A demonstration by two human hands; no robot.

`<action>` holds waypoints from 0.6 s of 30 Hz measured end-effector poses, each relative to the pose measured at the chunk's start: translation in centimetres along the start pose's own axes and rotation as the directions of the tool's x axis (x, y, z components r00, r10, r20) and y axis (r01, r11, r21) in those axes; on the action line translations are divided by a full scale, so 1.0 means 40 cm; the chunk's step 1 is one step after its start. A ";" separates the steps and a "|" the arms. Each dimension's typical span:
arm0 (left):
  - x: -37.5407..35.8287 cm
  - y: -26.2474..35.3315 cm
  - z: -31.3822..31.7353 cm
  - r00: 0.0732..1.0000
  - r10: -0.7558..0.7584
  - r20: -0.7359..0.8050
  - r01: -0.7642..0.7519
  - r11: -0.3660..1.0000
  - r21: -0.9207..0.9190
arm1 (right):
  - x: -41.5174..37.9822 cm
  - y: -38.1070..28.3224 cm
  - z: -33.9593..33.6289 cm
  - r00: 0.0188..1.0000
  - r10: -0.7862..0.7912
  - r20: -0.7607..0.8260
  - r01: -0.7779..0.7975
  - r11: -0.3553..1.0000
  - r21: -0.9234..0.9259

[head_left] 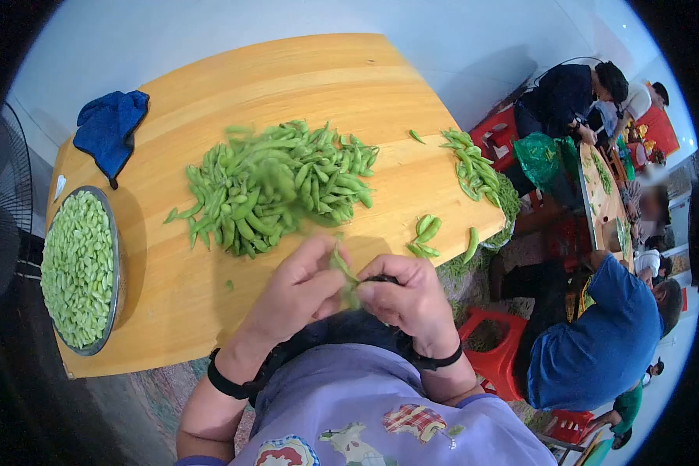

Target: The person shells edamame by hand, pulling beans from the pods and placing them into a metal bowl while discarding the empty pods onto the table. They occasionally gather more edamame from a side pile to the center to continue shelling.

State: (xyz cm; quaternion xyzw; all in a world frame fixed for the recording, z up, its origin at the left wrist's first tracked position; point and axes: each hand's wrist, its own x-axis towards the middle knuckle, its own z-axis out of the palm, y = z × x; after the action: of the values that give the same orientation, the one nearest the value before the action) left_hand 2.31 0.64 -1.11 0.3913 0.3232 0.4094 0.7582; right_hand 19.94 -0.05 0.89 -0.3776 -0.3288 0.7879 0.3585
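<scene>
Both hands meet in front of my chest, near the front edge of the wooden table (303, 93). My left hand (307, 283) pinches one end of a green bean pod (342, 268). The fingers of my right hand (408, 295) are closed on the pod's other end. Just beyond my hands lies a large heap of green pods (248, 194). At the far left a metal bowl (116, 272) is full of shelled green beans (78, 268).
A blue cloth (110, 128) lies at the table's back left, beside a fan (8, 179). Loose pods (474, 167) lie along the right edge. Several people sit at another table (598, 194) on the right, near a red stool (495, 349).
</scene>
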 end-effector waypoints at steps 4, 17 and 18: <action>0.004 -0.016 0.002 0.991 0.108 -0.085 -0.091 0.979 0.181 | 0.005 0.015 0.034 0.904 -0.426 -0.035 0.273 0.638 -0.720; 0.036 -0.027 -0.013 0.963 0.082 -0.258 -0.082 0.997 0.009 | 0.045 0.020 0.063 0.788 -0.615 0.037 0.283 0.309 -0.908; 0.034 -0.036 -0.017 0.963 0.069 -0.262 -0.064 0.998 0.029 | 0.053 0.020 0.044 0.805 -0.593 0.023 0.307 0.383 -0.871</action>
State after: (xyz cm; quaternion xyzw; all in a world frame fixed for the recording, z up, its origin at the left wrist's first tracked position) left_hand 2.93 1.53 -2.91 0.3519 0.4114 0.4796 0.6906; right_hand 17.26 0.80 0.36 -0.5085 -0.6998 0.3315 0.3766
